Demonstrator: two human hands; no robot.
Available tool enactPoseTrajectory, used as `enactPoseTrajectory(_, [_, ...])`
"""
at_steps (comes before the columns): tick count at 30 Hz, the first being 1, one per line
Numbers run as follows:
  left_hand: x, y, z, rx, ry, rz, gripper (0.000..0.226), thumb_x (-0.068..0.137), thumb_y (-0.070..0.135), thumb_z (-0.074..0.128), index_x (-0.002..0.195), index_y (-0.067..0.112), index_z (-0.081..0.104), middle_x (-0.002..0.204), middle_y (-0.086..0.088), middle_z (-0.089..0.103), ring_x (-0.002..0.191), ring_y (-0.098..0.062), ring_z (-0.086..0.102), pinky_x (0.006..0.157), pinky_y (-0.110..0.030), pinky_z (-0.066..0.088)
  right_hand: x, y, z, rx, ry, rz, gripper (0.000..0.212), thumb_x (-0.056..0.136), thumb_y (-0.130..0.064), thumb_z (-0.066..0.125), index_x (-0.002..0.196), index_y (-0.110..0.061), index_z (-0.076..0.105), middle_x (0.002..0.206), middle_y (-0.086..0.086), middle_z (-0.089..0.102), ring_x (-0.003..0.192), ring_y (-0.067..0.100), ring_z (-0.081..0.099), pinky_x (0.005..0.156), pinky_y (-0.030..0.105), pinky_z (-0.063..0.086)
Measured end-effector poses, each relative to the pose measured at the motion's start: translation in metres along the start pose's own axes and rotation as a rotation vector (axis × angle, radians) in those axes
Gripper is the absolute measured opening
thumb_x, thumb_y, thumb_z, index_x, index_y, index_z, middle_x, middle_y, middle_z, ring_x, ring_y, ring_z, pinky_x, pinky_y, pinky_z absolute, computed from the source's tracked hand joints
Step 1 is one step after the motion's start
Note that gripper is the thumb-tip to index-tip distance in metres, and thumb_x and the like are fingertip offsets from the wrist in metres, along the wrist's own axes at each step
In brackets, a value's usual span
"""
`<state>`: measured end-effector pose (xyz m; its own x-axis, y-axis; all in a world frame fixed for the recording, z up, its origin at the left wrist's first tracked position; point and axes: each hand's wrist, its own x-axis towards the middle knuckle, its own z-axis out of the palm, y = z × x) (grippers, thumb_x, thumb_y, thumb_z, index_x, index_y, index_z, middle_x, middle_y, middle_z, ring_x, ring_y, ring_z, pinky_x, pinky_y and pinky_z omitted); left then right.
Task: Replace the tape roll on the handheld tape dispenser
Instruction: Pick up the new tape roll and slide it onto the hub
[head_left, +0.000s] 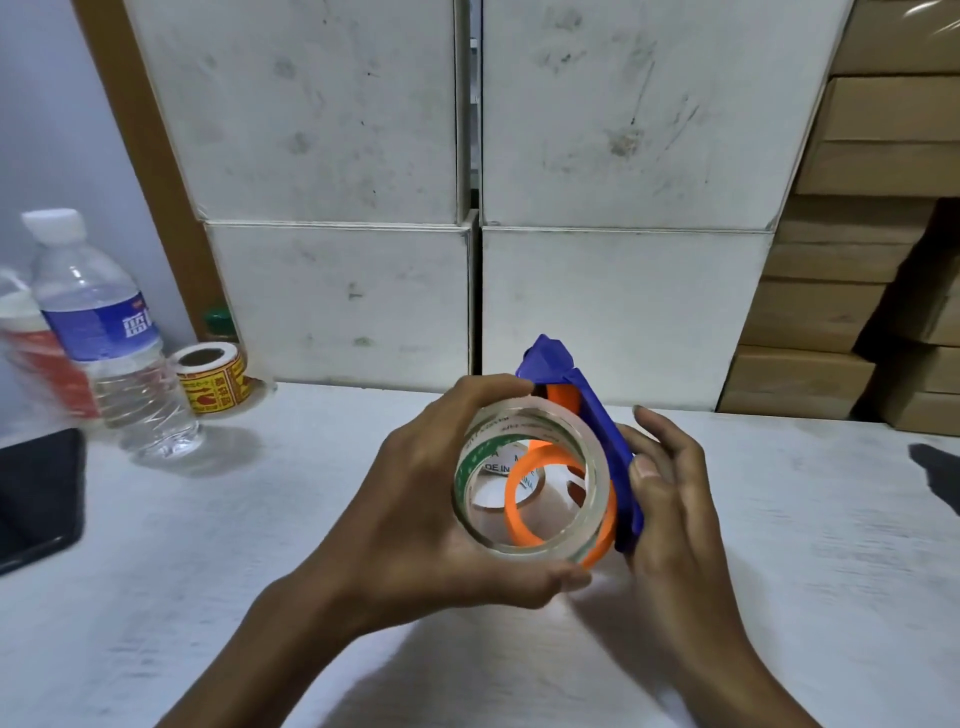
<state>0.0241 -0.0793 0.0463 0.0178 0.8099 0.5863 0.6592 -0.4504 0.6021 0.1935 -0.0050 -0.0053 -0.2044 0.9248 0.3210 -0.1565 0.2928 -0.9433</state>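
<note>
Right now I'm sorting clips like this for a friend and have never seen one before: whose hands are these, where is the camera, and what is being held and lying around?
There is no machine here: a person works with two bare hands, filmed by one wide camera worn on the head, looking forward and down.

The left hand grips a clear tape roll. The right hand holds a blue tape dispenser; its orange hub shows through the roll's hole, so the roll seems to be at the hub. Whether it is fully seated, I cannot tell.

On the white table to the left stand a water bottle and a yellow label roll. White boxes are stacked behind.
</note>
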Motion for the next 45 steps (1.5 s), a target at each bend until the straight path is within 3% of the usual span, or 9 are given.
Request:
enactPoseTrajectory(5, [-0.002, 0.006, 0.000, -0.052, -0.059, 0.027, 0.096, 0.043, 0.014, 0.102, 0.127, 0.017, 0.055, 0.115, 0.004, 0.071, 0.106, -0.018, 0.070, 0.085, -0.035, 0.057, -0.002, -0.003, 0.001, -0.002, -0.030, 0.004, 0.042, 0.092, -0.041, 0.042, 0.133, -0.048, 0.043, 0.121, -0.029, 0.063, 0.108, -0.002, 0.064, 0.092, 0.030, 0.051])
enactPoseTrajectory(8, [-0.002, 0.005, 0.004, -0.035, -0.090, 0.027, 0.090, 0.047, 0.019, 0.101, 0.126, 0.020, 0.057, 0.118, 0.008, 0.069, 0.110, -0.015, 0.068, 0.088, -0.032, 0.056, -0.003, -0.003, 0.001, -0.001, -0.065, 0.016, 0.041, 0.101, -0.037, 0.041, 0.140, -0.049, 0.034, 0.109, -0.043, 0.062, 0.105, -0.007, 0.064, 0.094, 0.036, 0.053])
enactPoseTrajectory(15, [-0.007, -0.002, 0.011, 0.074, -0.185, -0.016, 0.095, 0.051, 0.041, 0.096, 0.132, 0.035, 0.046, 0.126, 0.023, 0.059, 0.118, -0.008, 0.060, 0.094, -0.028, 0.053, 0.000, -0.001, 0.003, 0.041, -0.100, -0.007, 0.045, 0.088, -0.040, 0.051, 0.128, -0.058, 0.038, 0.116, -0.031, 0.065, 0.107, 0.001, 0.067, 0.073, 0.018, 0.057])
enactPoseTrajectory(21, [-0.007, -0.004, 0.016, 0.103, -0.112, 0.007, 0.092, 0.051, 0.046, 0.095, 0.129, 0.032, 0.050, 0.122, 0.022, 0.062, 0.114, -0.011, 0.062, 0.091, -0.030, 0.054, -0.003, -0.005, 0.003, 0.122, -0.103, 0.023, 0.044, 0.080, -0.038, 0.074, 0.120, -0.044, 0.057, 0.117, -0.022, 0.067, 0.097, 0.002, 0.072, 0.069, 0.018, 0.058])
enactPoseTrajectory(25, [-0.009, 0.001, 0.020, 0.174, -0.103, -0.010, 0.092, 0.048, 0.056, 0.093, 0.127, 0.037, 0.050, 0.123, 0.025, 0.060, 0.114, -0.009, 0.058, 0.092, -0.028, 0.050, -0.009, -0.004, 0.006, 0.148, -0.071, 0.004, 0.028, 0.093, -0.026, 0.053, 0.119, -0.034, 0.060, 0.113, -0.018, 0.069, 0.094, 0.002, 0.072, 0.068, 0.015, 0.056])
enactPoseTrajectory(32, [-0.005, -0.012, 0.017, -0.217, -0.072, -0.280, 0.044, 0.086, 0.059, 0.050, 0.120, 0.035, 0.065, 0.114, 0.015, 0.073, 0.111, -0.007, 0.066, 0.094, -0.032, 0.055, -0.005, -0.005, 0.003, 0.135, -0.011, 0.020, 0.025, 0.096, -0.021, 0.049, 0.113, -0.034, 0.063, 0.105, -0.015, 0.072, 0.091, 0.007, 0.072, 0.064, 0.020, 0.058])
enactPoseTrajectory(37, [-0.001, -0.022, 0.011, -0.288, -0.113, -0.308, 0.035, 0.102, 0.030, 0.041, 0.114, 0.024, 0.073, 0.104, 0.010, 0.074, 0.093, -0.001, 0.068, 0.073, -0.009, 0.049, -0.001, -0.004, 0.001, 0.145, 0.000, 0.026, 0.025, 0.095, -0.022, 0.048, 0.112, -0.028, 0.064, 0.106, -0.010, 0.072, 0.093, 0.012, 0.073, 0.064, 0.026, 0.060])
enactPoseTrajectory(41, [-0.001, -0.024, 0.007, -0.353, -0.152, -0.312, 0.034, 0.102, 0.026, 0.043, 0.115, 0.018, 0.073, 0.092, 0.009, 0.073, 0.072, -0.013, 0.066, 0.059, -0.022, 0.052, 0.002, -0.003, -0.004, 0.120, -0.008, 0.041, 0.025, 0.094, -0.025, 0.049, 0.113, -0.033, 0.064, 0.112, -0.008, 0.071, 0.103, 0.017, 0.070, 0.076, 0.036, 0.062])
enactPoseTrajectory(45, [-0.003, -0.025, 0.004, -0.322, -0.110, -0.290, 0.025, 0.100, 0.013, 0.054, 0.109, 0.023, 0.076, 0.083, -0.002, 0.074, 0.055, -0.009, 0.064, 0.046, -0.025, 0.054, -0.001, -0.007, -0.004, 0.141, -0.101, 0.056, 0.035, 0.081, -0.035, 0.049, 0.114, -0.035, 0.062, 0.108, -0.017, 0.071, 0.099, 0.006, 0.070, 0.063, 0.024, 0.059])
